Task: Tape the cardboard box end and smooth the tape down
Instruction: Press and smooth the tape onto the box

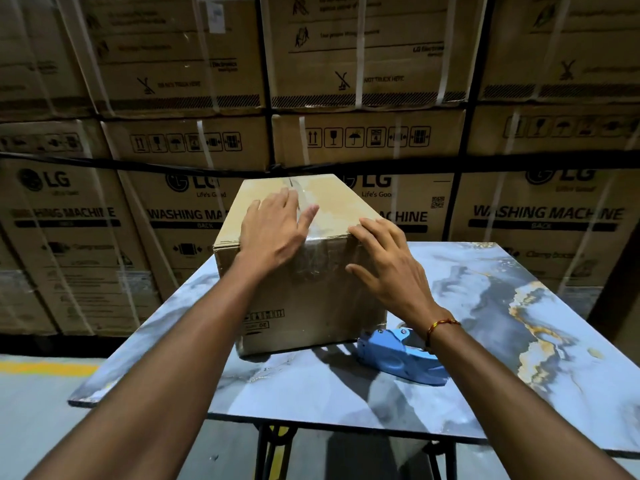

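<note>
big washing machine boxes [540,216] stacked behind. blue marble table [502,358] with box [311,292] on it. left hand [273,233] flat on box top, fingers spread, thumb tip on clear tape [313,233]. right hand [391,268] at the near top edge, fingers spread, touching. blue tape gun [394,355] below right wrist, just beside box.

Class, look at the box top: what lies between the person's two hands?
In the head view, a strip of clear tape runs between the left hand and right hand, along the cardboard box top and over its near edge.
</note>
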Action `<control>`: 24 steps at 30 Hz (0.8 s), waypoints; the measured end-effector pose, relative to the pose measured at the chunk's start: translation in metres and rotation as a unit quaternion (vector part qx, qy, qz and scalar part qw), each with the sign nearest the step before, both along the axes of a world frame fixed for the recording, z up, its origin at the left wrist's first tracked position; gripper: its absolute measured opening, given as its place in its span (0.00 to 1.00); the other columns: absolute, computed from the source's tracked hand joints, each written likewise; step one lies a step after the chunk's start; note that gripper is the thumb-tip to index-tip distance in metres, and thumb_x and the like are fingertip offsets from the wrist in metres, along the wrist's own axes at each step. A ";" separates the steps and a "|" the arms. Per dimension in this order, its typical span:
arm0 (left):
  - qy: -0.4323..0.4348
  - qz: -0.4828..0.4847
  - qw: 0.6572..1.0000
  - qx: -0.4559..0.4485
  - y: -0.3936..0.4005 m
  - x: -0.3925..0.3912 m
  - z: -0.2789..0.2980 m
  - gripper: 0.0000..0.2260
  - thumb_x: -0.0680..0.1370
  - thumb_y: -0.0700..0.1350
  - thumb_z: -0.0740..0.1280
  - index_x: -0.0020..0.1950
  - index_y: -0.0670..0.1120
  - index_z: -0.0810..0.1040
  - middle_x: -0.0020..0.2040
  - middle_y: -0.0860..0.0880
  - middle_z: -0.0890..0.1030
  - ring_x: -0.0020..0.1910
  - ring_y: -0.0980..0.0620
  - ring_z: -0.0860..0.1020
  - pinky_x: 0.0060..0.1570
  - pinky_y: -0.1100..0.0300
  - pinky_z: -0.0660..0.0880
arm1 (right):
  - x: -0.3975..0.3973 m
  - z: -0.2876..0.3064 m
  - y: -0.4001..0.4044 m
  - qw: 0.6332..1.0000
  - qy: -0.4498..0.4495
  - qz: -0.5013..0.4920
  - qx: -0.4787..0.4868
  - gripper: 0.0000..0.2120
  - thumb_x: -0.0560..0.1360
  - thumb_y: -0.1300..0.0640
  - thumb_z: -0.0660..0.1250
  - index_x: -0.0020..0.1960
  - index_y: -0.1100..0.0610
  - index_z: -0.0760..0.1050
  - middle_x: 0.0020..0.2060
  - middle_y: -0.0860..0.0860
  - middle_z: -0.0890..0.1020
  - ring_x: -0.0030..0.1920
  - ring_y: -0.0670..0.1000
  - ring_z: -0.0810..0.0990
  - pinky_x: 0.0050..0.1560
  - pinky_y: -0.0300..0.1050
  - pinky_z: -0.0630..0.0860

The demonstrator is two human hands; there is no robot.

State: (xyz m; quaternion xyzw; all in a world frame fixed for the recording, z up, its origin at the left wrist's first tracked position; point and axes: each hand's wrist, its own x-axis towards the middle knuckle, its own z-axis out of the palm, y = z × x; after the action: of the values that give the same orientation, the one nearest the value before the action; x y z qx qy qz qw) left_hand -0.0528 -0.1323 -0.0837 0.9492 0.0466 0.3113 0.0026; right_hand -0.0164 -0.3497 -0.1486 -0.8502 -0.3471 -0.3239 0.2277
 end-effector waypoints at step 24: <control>-0.019 0.085 0.994 0.072 0.012 -0.031 -0.081 0.46 0.72 0.51 0.75 0.81 0.54 0.48 0.82 0.42 0.49 0.80 0.37 0.47 0.76 0.39 0.54 | -0.057 -0.088 -0.061 0.955 0.206 -0.124 -0.174 0.21 0.74 0.49 0.65 0.66 0.49 0.69 0.62 0.51 0.78 0.64 0.56 0.74 0.57 0.51 0.72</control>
State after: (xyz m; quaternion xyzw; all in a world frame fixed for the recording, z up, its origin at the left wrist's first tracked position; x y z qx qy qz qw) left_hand -0.0834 -0.1201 -0.1648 0.9335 0.1045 0.3308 -0.0910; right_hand -0.0735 -0.4104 -0.2369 -0.9614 -0.2352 -0.1018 0.1003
